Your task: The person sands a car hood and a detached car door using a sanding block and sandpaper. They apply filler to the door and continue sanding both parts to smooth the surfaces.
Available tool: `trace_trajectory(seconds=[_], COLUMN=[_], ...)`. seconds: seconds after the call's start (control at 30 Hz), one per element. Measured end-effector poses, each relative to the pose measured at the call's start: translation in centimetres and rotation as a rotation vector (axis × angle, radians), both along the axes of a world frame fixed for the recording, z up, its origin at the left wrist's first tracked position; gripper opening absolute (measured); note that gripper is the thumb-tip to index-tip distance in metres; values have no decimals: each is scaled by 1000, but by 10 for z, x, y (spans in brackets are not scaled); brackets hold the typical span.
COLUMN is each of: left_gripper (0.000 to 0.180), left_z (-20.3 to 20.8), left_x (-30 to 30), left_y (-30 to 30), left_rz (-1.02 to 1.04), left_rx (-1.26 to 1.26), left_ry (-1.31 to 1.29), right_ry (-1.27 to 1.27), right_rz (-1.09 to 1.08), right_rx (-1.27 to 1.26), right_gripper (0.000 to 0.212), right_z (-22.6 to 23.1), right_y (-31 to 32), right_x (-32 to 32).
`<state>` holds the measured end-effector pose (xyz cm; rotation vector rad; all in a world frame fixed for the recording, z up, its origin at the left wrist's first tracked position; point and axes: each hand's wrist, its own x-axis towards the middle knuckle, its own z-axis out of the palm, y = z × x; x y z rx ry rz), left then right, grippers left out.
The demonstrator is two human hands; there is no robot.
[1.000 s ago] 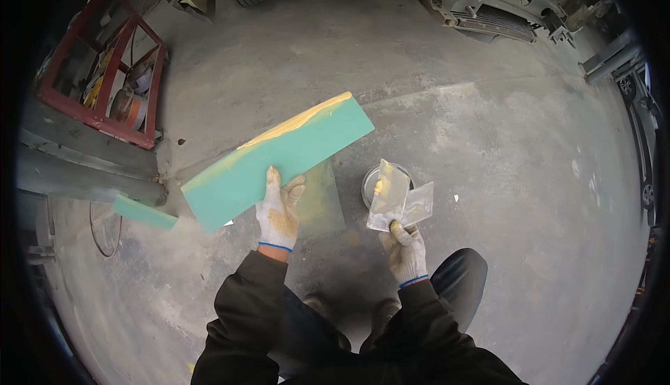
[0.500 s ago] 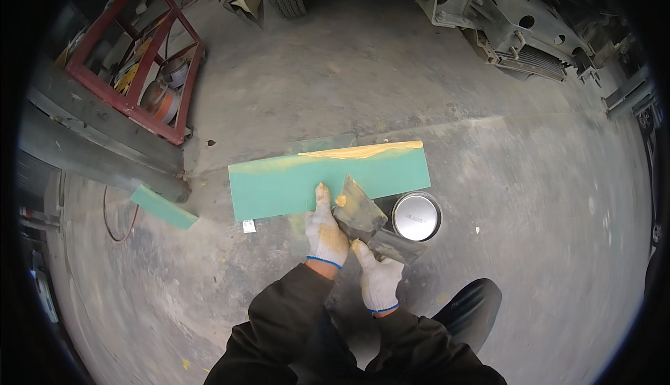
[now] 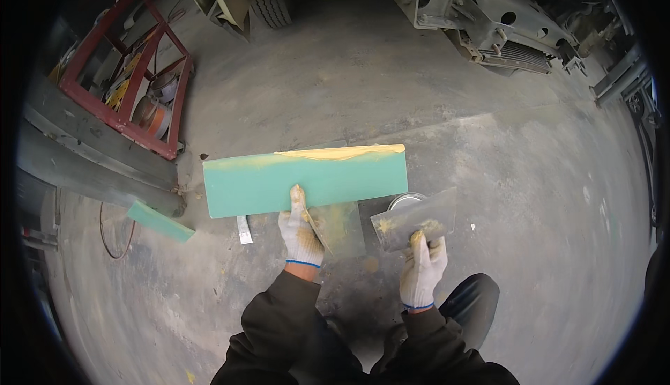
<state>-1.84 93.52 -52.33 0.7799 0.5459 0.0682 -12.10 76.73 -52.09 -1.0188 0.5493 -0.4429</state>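
A long green panel (image 3: 279, 188) carries a thick strip of yellow putty (image 3: 349, 153) along its far edge. My left hand (image 3: 301, 235), in a white glove, grips the panel's near edge, thumb on top and fingers hidden beneath. A putty spreader (image 3: 320, 233), seen nearly edge-on, is also in that hand. My right hand (image 3: 423, 268), gloved too, is closed on a flat, putty-smeared spreader (image 3: 426, 217), thumb across its face. That blade partly covers a round can (image 3: 405, 199) with a pale lid or top, just right of the panel.
On the concrete floor lie a translucent sheet (image 3: 349, 231), a white tube (image 3: 244, 230) and a smaller green piece (image 3: 160, 221) beside a thin hose (image 3: 122, 251). A red metal rack (image 3: 157, 144) with cans stands far left. Vehicle parts (image 3: 481, 25) are at the back.
My right hand has moved right with its spreader, away from the left hand's spreader, which has turned edge-on. The panel has shifted away from me, baring more of the tube and the sheet.
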Motion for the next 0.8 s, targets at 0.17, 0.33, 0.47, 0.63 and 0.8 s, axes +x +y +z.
trace_trajectory(seconds=[0.17,0.33,0.47,0.63,0.8], left_gripper=[15,17,16,15,12], left_z=[-3,1,1,-7,16], left_x=[-12,-21,-25,-22,-27], left_y=[7,10,14,21,16], left_rz=[-92,-144,-148,-111,-201], left_rx=[110,153,165,236,167], left_ry=[-52,-123,-148,-207,-206], right_ry=[-12,108,194,174,201], right_rz=[14,31,71,83,92], right_rx=[309,176,-5,-125,-107], right_gripper=[36,36,38,39,38], right_z=[-18,-29,-39,-40,-46], right_y=[-56,-62,-67,-72,-75], right_x=[33,52,56,65,69])
